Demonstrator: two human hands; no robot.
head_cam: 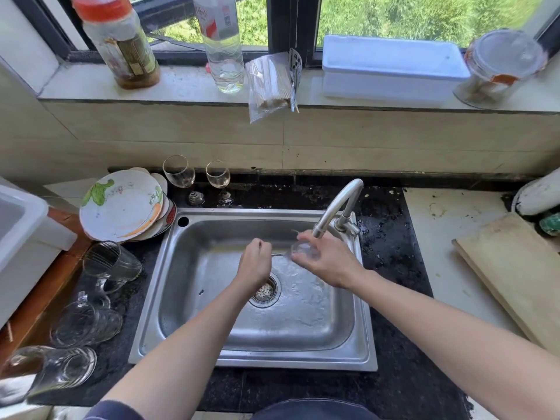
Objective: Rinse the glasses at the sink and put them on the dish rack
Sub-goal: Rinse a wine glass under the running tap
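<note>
The sink [251, 363] is brushed stainless steel, satin rather than mirror-bright, wet and gleaming on its floor. The faucet [339, 204] is the same dull silver metal, and both sit in a countertop [394, 298] of dark, speckled, polished stone. The stemmed glass [304, 251], the wine glasses [178, 175] and the mugs [112, 265] are clear, smooth glass and the plates [121, 204] are glossy glazed ceramic with printed patterns, while the cutting board [515, 286] is pale bare wood, matt and scuffed, the white box [391, 68] is smooth plastic, and the bag [268, 86] is thin clear plastic film.
</note>
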